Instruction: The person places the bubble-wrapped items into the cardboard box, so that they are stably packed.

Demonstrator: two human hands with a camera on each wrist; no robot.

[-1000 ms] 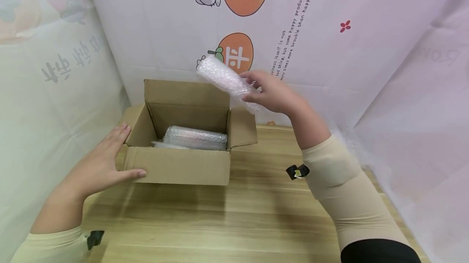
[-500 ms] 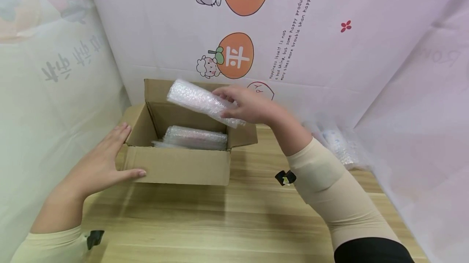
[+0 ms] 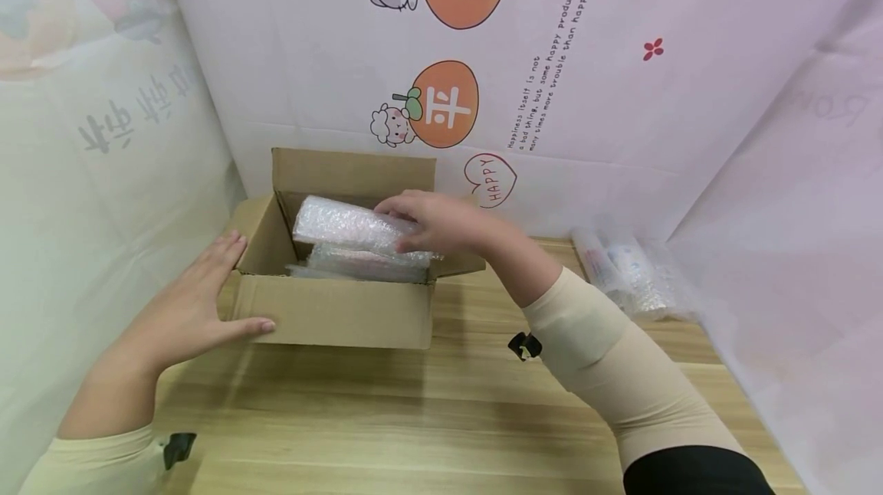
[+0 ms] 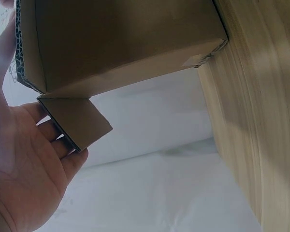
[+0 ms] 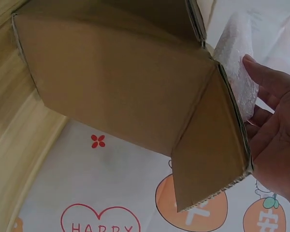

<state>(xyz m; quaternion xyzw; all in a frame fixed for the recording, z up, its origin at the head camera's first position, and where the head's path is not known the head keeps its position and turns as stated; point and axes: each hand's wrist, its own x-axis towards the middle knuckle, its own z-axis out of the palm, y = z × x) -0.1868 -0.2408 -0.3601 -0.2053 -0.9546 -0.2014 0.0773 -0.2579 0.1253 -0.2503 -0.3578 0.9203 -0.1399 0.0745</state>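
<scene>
A brown cardboard box (image 3: 338, 315) stands with its flaps folded outward. Between its thumb and fingers, my right hand (image 3: 444, 225) grips a bubble-wrapped roll (image 3: 331, 221) over the box opening, with its right end slightly lower. Under it, inside the box, lies another bubble-wrapped roll (image 3: 369, 261); whether the two touch is unclear. My left hand (image 3: 182, 315) rests at the box's left corner, fingers extended along the left flap (image 4: 77, 121) and thumb on the front flap. In the right wrist view, the held roll (image 5: 238, 63) shows behind the box's edge.
Several bubble-wrapped packages (image 3: 635, 277) lie on the wooden table (image 3: 428, 411) at the back right. A printed white sheet (image 3: 586, 58) forms the back wall behind the box, with white sheets along the left and right sides.
My right hand has brought the bubble-wrapped roll left and down, from above the box's right side to its opening. The roll has turned closer to level. My left hand and the box have stayed put.
</scene>
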